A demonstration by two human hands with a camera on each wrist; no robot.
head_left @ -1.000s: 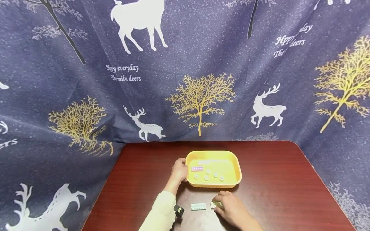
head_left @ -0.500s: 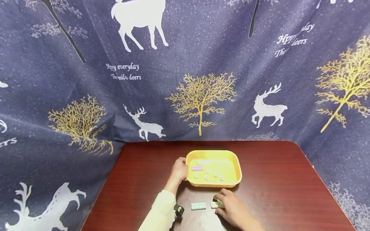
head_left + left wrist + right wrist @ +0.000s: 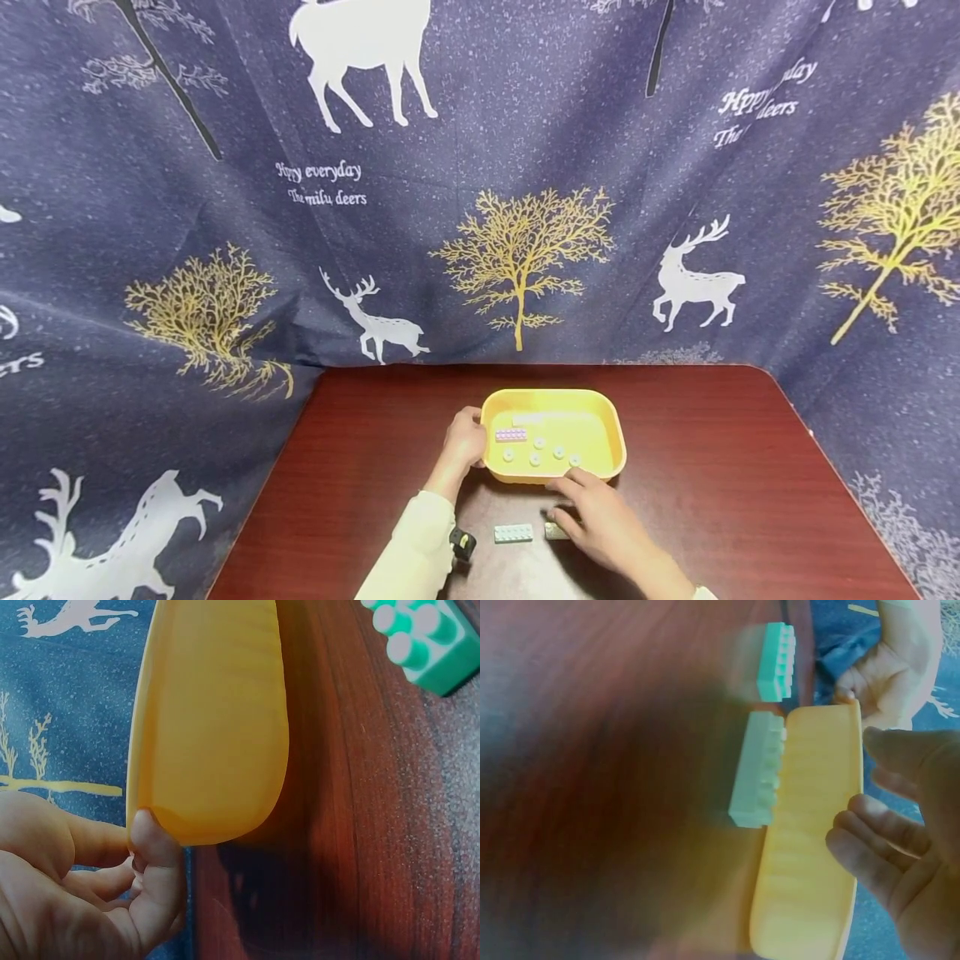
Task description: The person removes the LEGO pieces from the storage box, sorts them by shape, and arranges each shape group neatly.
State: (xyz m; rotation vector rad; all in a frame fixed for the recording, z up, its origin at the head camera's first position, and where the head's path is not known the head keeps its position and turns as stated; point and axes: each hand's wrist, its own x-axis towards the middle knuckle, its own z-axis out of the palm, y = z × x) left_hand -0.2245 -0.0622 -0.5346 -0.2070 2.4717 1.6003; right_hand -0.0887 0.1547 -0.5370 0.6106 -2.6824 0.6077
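A yellow plastic tub stands on the table, and my left hand grips its left end. The left wrist view shows the thumb and fingers of that hand pinching the tub's rim. In front of the tub lie a mint-green building block and a paler green building block. My right hand hovers between the pale block and the tub's front wall, partly covering that block. In the right wrist view its fingers are loosely bent with nothing between them, and both blocks lie apart from the hand.
Inside the tub are a purple studded block, a pale pink block and several small white round pieces. The dark red table ends at a blue printed cloth behind. A black wrist camera is on the left forearm.
My right hand has let go of the pale green block and shifted forward toward the tub. The block stays on the table. My left hand keeps its hold on the tub.
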